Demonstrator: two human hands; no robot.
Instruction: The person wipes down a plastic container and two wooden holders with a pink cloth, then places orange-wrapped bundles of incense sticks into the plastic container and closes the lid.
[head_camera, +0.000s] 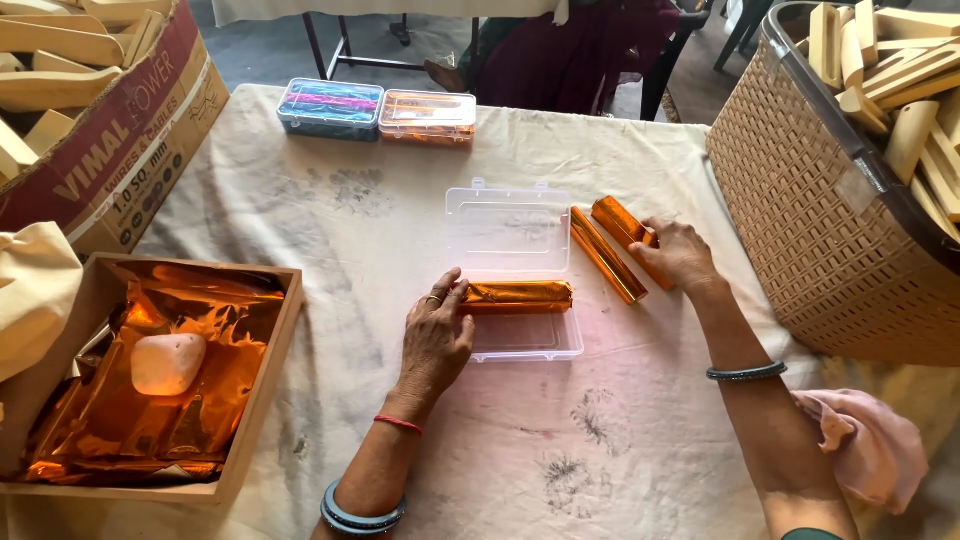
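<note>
A clear plastic case (520, 345) lies open in the middle of the cloth-covered table, its lid (508, 226) flat behind it. An orange foil-wrapped bar (520, 295) lies across the case's base. My left hand (436, 335) rests on the bar's left end, fingers touching the foil. Two more orange foil-wrapped bars (603, 255) lie to the right of the lid. My right hand (682, 255) is closed over the nearer end of the right one (620, 222).
A wooden tray (262, 400) with orange foil sheets and a pale stone stands at left. A cardboard box (120, 150) and a woven basket (820, 230) hold wooden pieces. Two filled closed cases (375, 112) sit at the back. A pink cloth (870, 445) lies at right.
</note>
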